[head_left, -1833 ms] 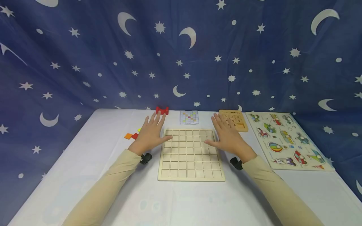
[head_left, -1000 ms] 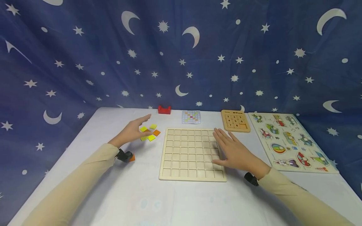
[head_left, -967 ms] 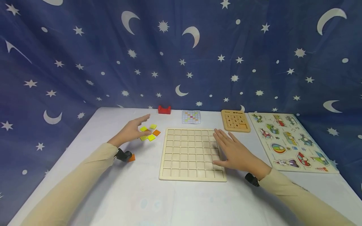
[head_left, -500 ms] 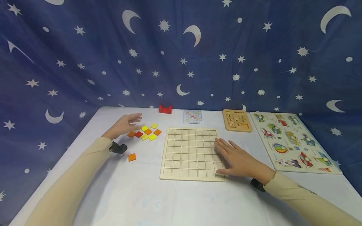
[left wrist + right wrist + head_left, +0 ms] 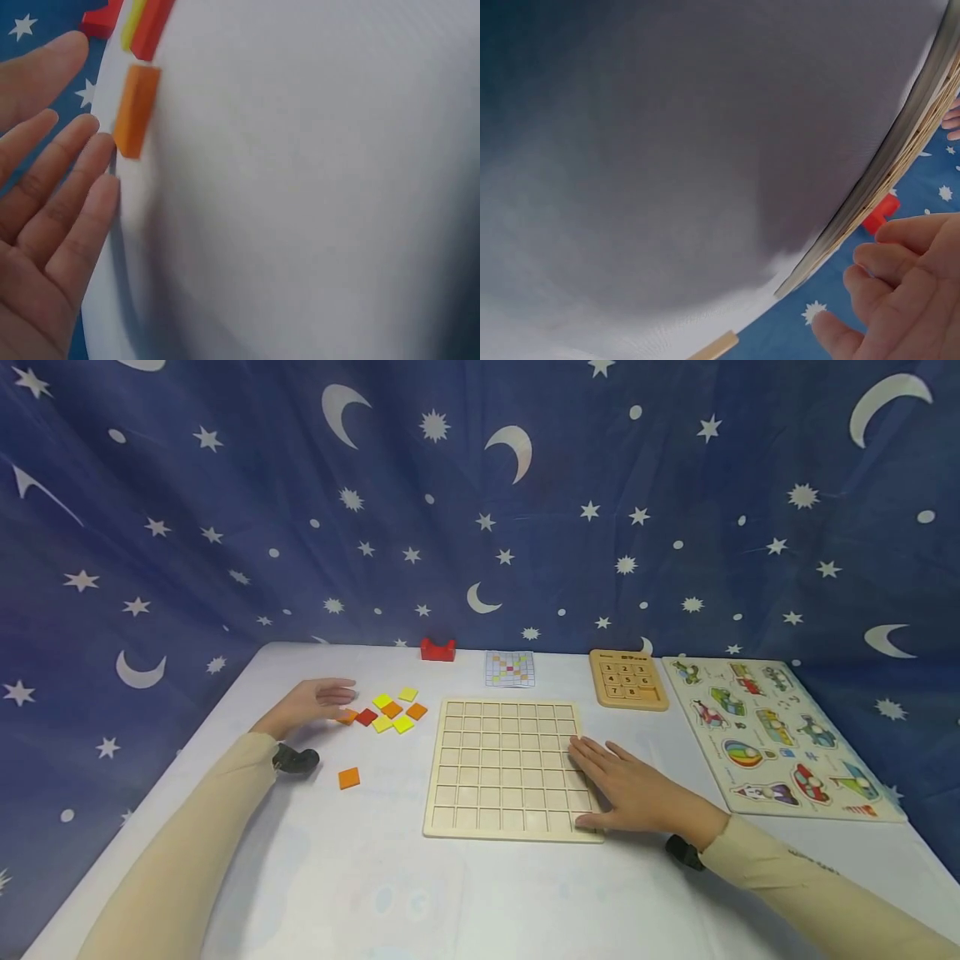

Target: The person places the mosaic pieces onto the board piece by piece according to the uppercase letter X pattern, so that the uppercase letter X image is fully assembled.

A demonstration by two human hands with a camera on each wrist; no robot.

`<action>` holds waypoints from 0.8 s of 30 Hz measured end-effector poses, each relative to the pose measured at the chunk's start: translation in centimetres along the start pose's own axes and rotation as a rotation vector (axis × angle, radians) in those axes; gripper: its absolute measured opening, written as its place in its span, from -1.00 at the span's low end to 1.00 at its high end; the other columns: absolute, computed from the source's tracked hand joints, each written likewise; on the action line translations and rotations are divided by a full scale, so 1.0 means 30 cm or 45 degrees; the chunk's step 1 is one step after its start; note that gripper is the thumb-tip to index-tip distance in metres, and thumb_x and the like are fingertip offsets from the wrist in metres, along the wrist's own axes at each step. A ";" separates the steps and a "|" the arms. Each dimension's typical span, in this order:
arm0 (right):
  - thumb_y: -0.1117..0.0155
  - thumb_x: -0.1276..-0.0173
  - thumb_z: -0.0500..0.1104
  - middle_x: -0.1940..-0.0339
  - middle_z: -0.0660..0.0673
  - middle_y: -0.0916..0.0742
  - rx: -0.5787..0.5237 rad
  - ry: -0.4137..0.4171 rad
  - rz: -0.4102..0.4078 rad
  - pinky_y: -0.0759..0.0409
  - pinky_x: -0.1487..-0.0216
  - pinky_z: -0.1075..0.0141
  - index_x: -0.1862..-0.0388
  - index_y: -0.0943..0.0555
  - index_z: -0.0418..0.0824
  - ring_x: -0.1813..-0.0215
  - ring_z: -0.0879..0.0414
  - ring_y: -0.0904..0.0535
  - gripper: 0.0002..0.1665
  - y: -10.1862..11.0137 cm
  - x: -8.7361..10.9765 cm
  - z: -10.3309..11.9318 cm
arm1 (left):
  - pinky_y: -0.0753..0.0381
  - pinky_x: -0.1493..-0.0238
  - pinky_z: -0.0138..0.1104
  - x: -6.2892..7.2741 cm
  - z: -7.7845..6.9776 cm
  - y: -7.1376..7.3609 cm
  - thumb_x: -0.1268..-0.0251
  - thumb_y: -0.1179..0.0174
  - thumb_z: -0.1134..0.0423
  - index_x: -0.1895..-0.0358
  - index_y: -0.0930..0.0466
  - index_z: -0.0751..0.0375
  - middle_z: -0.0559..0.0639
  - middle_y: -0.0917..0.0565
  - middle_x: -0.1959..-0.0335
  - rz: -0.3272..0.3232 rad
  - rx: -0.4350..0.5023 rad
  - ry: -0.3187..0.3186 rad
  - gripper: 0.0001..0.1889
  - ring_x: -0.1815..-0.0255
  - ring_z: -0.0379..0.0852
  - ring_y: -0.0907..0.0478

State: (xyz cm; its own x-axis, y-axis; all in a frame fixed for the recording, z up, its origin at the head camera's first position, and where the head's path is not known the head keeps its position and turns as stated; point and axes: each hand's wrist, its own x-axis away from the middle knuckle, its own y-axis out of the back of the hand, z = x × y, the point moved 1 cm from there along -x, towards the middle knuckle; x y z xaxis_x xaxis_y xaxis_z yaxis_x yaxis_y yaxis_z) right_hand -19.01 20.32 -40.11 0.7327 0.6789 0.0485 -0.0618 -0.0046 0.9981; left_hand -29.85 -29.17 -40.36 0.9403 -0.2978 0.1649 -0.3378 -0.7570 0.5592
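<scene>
My left hand (image 5: pixel 303 703) reaches over the left of the table with its fingers loosely extended and nothing in its grasp. Right at its fingertips lies an orange square tile (image 5: pixel 347 717), partly covered by the hand; in the left wrist view an orange tile (image 5: pixel 137 112) shows just beyond the fingers. Beside it are a red tile (image 5: pixel 366 717) and several yellow and orange tiles (image 5: pixel 403 724). A lone orange tile (image 5: pixel 348 777) lies closer to the front. My right hand (image 5: pixel 630 789), fingers extended, overlaps the right edge of a pale wooden grid board (image 5: pixel 483 772).
At the back stand a red holder (image 5: pixel 438 650) and a printed grid card (image 5: pixel 510 669). A wooden number puzzle (image 5: pixel 628 680) lies to their right, beside a large picture puzzle board (image 5: pixel 780 739). A dark blue curtain (image 5: pixel 480 510) hangs behind the white table (image 5: pixel 450 893).
My left hand has moved from beside the grid board leftward past the tiles, uncovering most of them. My right hand has shifted slightly toward the front and right along the board's edge.
</scene>
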 end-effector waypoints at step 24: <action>0.04 -0.19 0.50 -0.53 -0.26 -0.11 -0.099 -0.034 0.146 -0.07 -0.46 -0.10 -0.49 -0.01 -0.33 -0.53 -0.15 -0.03 0.19 -0.027 -0.004 -0.018 | -0.48 -0.20 -0.07 0.004 0.025 -0.003 -0.11 -0.24 0.49 -0.31 -0.32 0.35 0.34 -0.53 -0.16 0.031 -0.212 -0.019 -0.38 -0.19 0.22 -0.46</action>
State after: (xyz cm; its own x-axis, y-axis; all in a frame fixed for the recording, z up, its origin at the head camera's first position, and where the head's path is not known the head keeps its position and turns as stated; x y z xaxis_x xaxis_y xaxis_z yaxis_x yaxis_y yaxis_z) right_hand -19.42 20.63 -40.94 0.7355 0.6575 0.1638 -0.1976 -0.0230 0.9800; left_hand -29.74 -29.56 -40.99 0.9307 -0.3245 0.1690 -0.3481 -0.6431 0.6821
